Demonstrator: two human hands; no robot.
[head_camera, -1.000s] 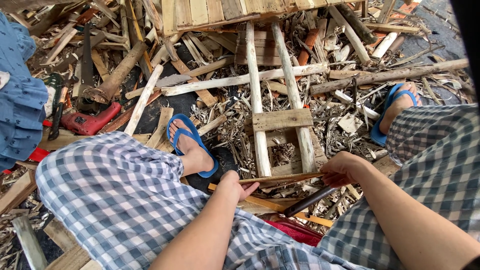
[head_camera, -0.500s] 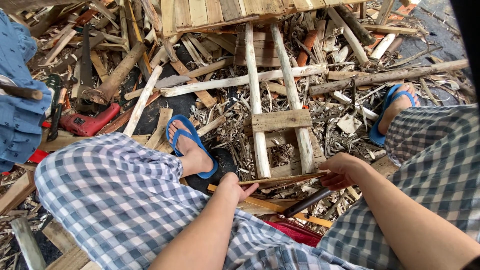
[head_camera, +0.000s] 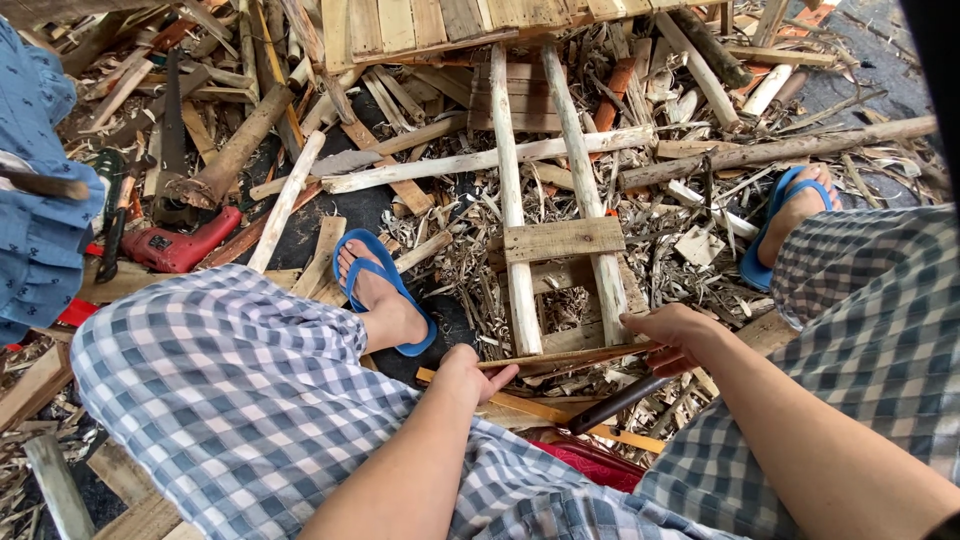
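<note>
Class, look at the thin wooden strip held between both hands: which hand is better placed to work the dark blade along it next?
Probably the right hand: it grips the strip's far end beside the dark blade. The left hand only steadies the near end.

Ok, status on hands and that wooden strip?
Left hand and right hand pinch the thin wooden strip at its ends. Dark knife below. Ladder frame ahead.

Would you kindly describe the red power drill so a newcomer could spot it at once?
Start at the blue sandal on the person's left foot and look further left across the wood scraps. The red power drill lies on its side there, beside a thick round log. It is the only bright red tool among pale timber.
</note>
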